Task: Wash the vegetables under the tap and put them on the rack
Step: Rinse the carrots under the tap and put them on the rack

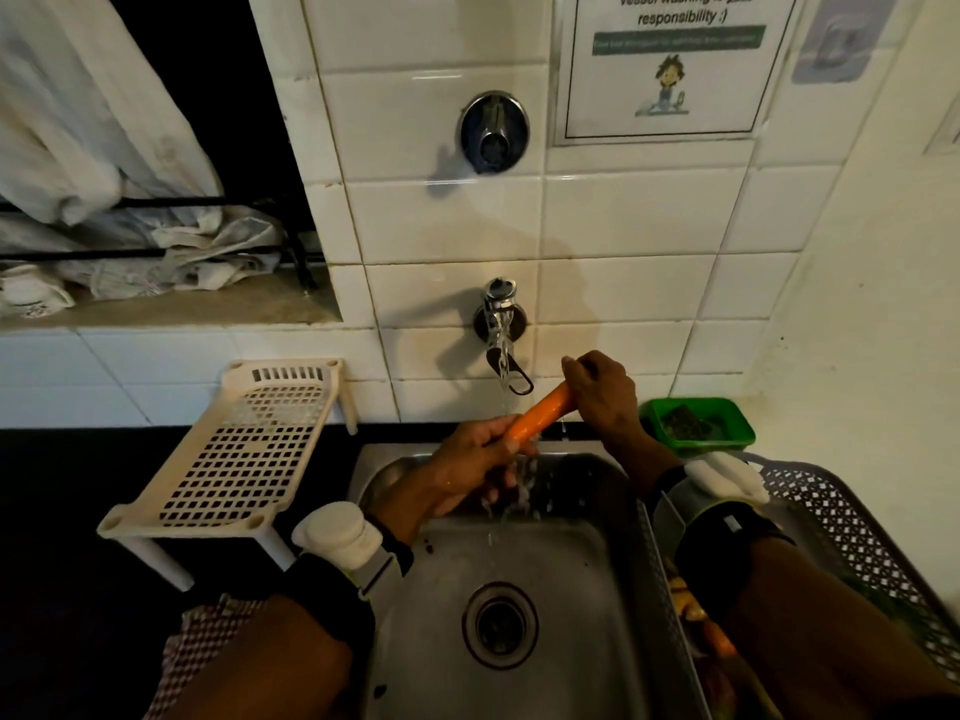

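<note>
An orange carrot is held slanted under the running tap, above the steel sink. My left hand grips its lower end and my right hand grips its upper end. Water falls from the spout past the carrot into the basin. The cream perforated rack stands empty on the dark counter to the left of the sink. More vegetables lie in a grey basket at the right, mostly hidden by my right forearm.
A green tray with a scrub pad sits behind the basket by the wall. The drain lies in the middle of the basin. A tiled wall with a round valve rises behind; cloths hang in a recess at upper left.
</note>
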